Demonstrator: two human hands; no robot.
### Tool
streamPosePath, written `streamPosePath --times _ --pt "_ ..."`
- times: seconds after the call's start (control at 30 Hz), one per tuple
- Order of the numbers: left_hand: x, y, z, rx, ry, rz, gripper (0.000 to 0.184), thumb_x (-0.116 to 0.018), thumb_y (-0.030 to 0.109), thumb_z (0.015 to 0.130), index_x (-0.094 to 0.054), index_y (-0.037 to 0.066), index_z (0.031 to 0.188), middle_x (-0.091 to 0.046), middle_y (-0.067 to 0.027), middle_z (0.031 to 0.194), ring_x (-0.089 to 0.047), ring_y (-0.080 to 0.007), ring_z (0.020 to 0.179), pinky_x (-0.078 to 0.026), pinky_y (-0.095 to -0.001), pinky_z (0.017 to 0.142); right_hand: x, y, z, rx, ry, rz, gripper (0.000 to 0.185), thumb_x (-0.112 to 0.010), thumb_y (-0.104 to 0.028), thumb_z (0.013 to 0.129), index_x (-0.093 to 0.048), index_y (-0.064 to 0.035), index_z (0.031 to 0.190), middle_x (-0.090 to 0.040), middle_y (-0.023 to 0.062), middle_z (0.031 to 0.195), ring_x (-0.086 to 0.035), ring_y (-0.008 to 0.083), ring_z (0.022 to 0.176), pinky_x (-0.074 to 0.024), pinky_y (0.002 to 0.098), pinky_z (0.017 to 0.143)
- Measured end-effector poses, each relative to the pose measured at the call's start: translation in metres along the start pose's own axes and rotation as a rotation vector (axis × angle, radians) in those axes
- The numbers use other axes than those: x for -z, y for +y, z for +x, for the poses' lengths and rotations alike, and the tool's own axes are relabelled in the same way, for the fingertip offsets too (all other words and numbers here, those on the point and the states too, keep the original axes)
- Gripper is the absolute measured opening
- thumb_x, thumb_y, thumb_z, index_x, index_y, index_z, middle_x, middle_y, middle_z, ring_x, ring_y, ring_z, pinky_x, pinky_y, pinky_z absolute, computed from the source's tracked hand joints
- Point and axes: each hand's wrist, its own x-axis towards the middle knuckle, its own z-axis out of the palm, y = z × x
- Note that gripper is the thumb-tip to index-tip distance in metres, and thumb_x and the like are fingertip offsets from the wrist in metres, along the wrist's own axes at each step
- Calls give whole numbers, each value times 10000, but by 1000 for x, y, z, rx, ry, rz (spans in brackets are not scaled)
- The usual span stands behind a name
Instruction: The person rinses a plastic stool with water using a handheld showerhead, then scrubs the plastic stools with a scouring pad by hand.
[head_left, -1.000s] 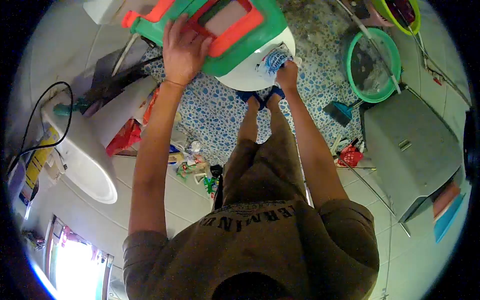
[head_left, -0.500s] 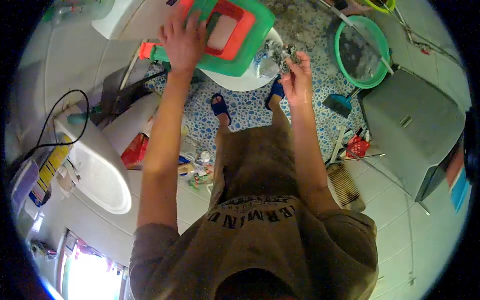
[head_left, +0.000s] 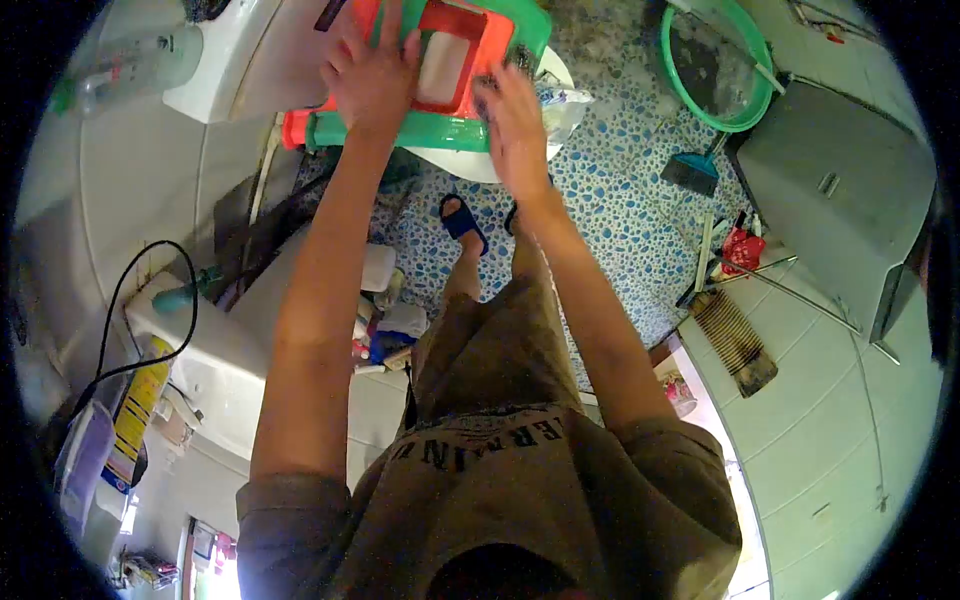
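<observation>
Over pebbled floor (head_left: 625,215), our left hand (head_left: 378,88) lies open on green-red frame (head_left: 440,132); our right hand (head_left: 518,125), at its right side, clutches dark scrubber (head_left: 521,58).

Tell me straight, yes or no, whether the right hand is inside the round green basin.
No, the right hand is at the red and green plastic piece, apart from the basin.

A green and red frame (head_left: 450,133) lies on a white surface (head_left: 465,167), scourer (head_left: 521,58) against it.
</observation>
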Motion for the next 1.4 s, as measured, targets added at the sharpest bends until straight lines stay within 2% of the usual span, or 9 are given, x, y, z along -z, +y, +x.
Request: streamPosePath --times 0.13,0.3,0.43,0.6,0.83,0.9,0.93,1.03,1.4 --pt "9 1 -3 -43 79 92 551 -464 385 969 -339 158 1455 -427 -186 1393 -530 -389 1017 -447 -538 809 6 36 84 -8 145 -7 269 -531 32 809 -597 -54 1055 -561 148 1261 -478 382 1210 -370 452 1051" --pt "8 5 -2 68 -46 21 490 -461 520 920 -443 343 1376 -432 -205 1359 -513 -447 1067 -452 -538 832 -1 -23 -2 -60 146 -6 254 -550 67 757 -597 -57 973 -586 148 988 -541 386 981 -430 473 843" --pt "-6 -1 -1 -3 55 -30 508 -439 543 923 -415 361 1396 -411 -202 1383 -529 -450 1042 -445 -567 832 4 48 90 90 257 -49 257 -549 79 739 -589 -43 961 -585 150 990 -536 382 964 -444 455 839" --pt "-3 2 -1 17 58 30 517 -433 553 922 -413 354 1399 -388 -207 1417 -537 -453 1057 -448 -582 811 -6 -30 -9 -54 210 86 116 -569 34 844 -578 14 958 -574 179 1051 -583 299 921 -480 382 780" --pt "-8 1 -5 5 11 -41 548 -424 568 921 -381 347 1421 -375 -210 1428 -555 -439 1033 -450 -580 815 5 23 64 -166 112 159 173 -555 -109 928 -561 40 1015 -571 172 1129 -560 299 1047 -445 380 941" --pt "-3 1 3 39 -53 5 552 -433 564 919 -374 348 1424 -387 -207 1416 -558 -433 1024 -452 -565 817 -9 -10 0 -325 189 601 188 -577 -115 899 -555 21 1027 -575 187 1143 -555 342 1044 -446 420 885" --pt "-3 1 6 58 -43 12 552 -433 564 919 -374 348 1424 -387 -207 1416 -558 -433 1024 -452 -565 817 -2 -12 -12 -42 85 -6 177 -578 -106 891 -555 16 1016 -571 191 1159 -550 354 1054 -442 430 879" --pt "-1 4 2 61 -83 -39 544 -445 553 919 -370 359 1422 -398 -204 1402 -556 -431 1011 -451 -561 822 -5 39 55 7 115 -7 97 -580 -57 879 -575 -8 962 -561 191 1181 -542 358 1078 -436 432 896" --pt "2 -2 6 140 -81 -52 835 -476 582 887 -290 -22 1431 -455 -200 1370 -537 -412 1064 -418 -534 927 -8 50 138 137 6 83 97 -599 -34 870 -630 -37 962 -555 148 1215 -553 327 1095 -450 386 925"
